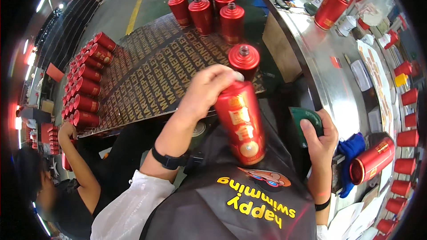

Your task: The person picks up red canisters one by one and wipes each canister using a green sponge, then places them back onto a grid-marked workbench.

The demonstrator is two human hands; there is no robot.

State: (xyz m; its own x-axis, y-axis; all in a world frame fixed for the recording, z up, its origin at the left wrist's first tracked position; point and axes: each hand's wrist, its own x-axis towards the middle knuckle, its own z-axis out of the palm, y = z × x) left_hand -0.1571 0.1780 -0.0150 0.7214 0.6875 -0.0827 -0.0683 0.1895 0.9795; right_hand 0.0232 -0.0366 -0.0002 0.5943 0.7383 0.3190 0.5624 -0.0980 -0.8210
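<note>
One red bottle (243,126), its long axis running base-first toward the apron (200,209), is grasped near its top by the left hand (208,85) off the patterned board's (147,78) near right corner, left of the right hand (323,141) clasping a green pad (313,121).

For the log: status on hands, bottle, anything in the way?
Left hand grips red bottle near its top. Right hand holds flat green tool. Bottle tilted; another bottle close beyond it.

"Any lettering there?"
"I see yellow words (262,202) on the black apron (200,213), gold and pale characters (240,118) on the held red bottle (250,126), gold capitals (156,64) across the dark board (129,46)."
"Elsewhere?"
"Gold print (382,147) on a tilted red cylinder (372,163)."
</note>
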